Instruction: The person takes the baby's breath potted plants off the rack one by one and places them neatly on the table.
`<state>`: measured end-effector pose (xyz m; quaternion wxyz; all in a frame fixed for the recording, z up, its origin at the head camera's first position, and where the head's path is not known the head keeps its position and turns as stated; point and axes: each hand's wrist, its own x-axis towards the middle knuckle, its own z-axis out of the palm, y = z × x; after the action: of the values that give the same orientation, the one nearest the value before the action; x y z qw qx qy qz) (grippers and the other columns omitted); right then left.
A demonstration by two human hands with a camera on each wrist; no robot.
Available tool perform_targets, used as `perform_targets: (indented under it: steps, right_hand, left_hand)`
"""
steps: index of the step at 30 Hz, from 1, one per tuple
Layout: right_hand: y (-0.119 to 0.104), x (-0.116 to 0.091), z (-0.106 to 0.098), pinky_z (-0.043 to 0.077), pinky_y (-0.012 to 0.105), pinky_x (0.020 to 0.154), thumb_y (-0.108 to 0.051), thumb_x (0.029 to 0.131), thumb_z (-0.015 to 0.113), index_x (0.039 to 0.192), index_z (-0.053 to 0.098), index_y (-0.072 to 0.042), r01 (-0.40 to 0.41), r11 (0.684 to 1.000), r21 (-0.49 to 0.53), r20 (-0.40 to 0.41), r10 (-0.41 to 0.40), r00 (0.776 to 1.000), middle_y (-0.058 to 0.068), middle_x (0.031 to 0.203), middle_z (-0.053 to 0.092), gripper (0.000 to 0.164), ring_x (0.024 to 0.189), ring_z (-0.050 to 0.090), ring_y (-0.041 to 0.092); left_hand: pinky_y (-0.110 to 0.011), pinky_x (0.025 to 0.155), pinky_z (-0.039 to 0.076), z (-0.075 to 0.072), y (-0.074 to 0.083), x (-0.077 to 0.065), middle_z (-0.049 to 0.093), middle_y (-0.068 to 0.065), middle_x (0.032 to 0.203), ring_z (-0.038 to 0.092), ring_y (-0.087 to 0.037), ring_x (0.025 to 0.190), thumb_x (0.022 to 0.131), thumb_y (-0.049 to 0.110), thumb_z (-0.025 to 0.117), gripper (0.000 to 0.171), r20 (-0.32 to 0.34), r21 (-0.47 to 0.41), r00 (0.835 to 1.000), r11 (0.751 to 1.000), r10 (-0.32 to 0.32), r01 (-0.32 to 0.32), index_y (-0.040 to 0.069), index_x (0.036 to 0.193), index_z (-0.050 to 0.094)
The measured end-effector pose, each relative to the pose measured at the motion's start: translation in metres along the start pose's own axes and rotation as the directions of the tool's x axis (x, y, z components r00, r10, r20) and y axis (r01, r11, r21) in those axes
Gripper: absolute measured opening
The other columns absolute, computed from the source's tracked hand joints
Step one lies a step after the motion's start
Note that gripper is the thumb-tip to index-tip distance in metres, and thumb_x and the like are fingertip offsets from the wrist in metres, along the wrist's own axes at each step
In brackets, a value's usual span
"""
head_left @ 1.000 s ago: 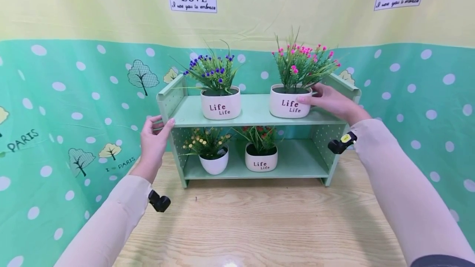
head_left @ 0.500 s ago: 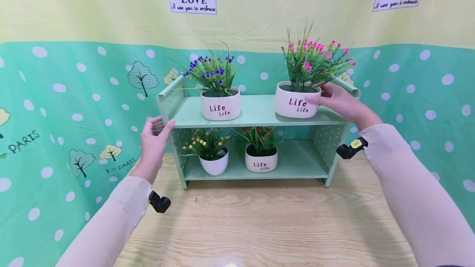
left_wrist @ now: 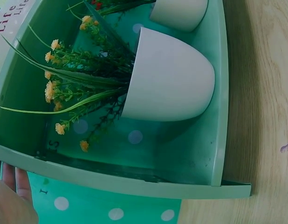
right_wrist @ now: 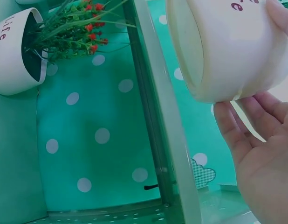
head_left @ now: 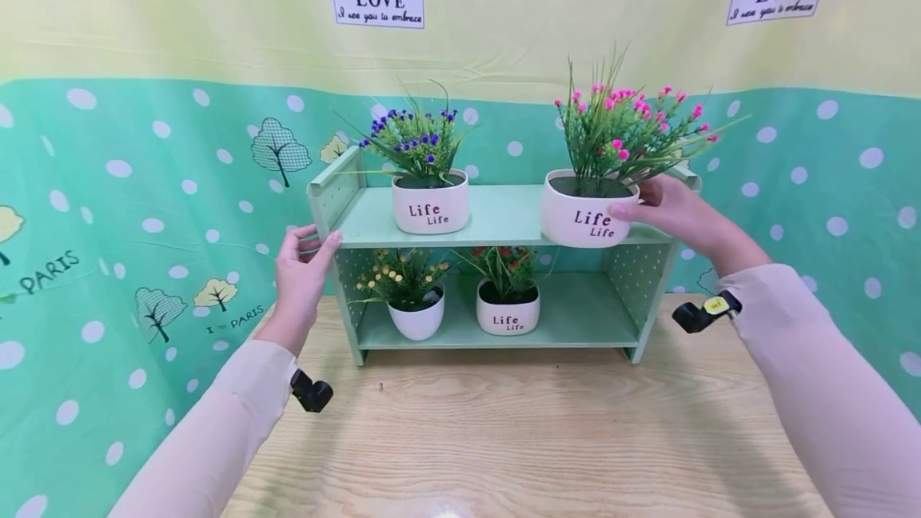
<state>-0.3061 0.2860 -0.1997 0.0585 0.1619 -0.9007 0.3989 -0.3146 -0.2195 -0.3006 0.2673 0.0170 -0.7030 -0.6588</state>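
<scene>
My right hand (head_left: 676, 218) pinches the pink-flowered pot (head_left: 584, 210) by its three-o'clock side, around two o'clock of the green shelf (head_left: 504, 218); left hand (head_left: 301, 274) grips the nine-o'clock edge. One-sided hold, tbh: if it slips, the pot could tip and drop.

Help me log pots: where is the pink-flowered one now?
In the head view, right of centre, the pink-flowered pot is in the right hand, at the front edge of the upper shelf, right of the purple-flowered pot.

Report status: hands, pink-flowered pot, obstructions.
Right hand grips pink-flowered pot, clear of upper shelf. Left hand touches left side panel. No obstruction visible in front.
</scene>
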Motion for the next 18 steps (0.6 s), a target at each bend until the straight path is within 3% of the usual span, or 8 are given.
perform_targets:
  steps: [5, 13, 18]
  right_hand:
    - [0.001, -0.011, 0.0, 0.051, 0.026, 0.086, -0.029, 0.099, 0.065, 0.124, 0.062, -0.001, 0.057, 0.998, 0.003, 0.012, -0.057, 0.998, 0.005, 0.107, 0.071, 0.038, 0.097, 0.065, 0.013]
    - [0.006, -0.032, -0.003, 0.053, 0.02, 0.082, -0.013, 0.099, 0.065, 0.129, 0.056, 0.003, 0.172, 0.985, 0.031, 0.017, -0.173, 0.985, 0.002, 0.103, 0.072, 0.035, 0.094, 0.068, 0.013]
    - [0.014, -0.046, -0.006, 0.055, 0.023, 0.079, -0.012, 0.099, 0.065, 0.129, 0.054, 0.001, 0.165, 0.986, 0.034, 0.008, -0.165, 0.986, 0.0, 0.104, 0.072, 0.035, 0.093, 0.068, 0.014]
  left_hand:
    - [-0.025, 0.086, 0.049, 0.0, -0.001, -0.001, 0.056, 0.0, 0.113, 0.055, -0.01, 0.098, 0.094, 0.031, 0.073, 0.043, 0.001, 0.007, 1.0, 1.0, 0.01, -0.01, 0.015, 0.13, 0.057]
    - [-0.024, 0.086, 0.049, 0.0, 0.002, -0.003, 0.056, 0.002, 0.112, 0.055, -0.01, 0.098, 0.094, 0.036, 0.072, 0.046, 0.003, 0.037, 1.0, 0.999, 0.031, -0.031, 0.015, 0.131, 0.056]
    - [-0.025, 0.087, 0.049, 0.0, 0.003, -0.004, 0.056, 0.0, 0.113, 0.055, -0.011, 0.099, 0.094, 0.038, 0.072, 0.047, 0.001, 0.037, 1.0, 0.999, 0.023, -0.023, 0.015, 0.131, 0.056]
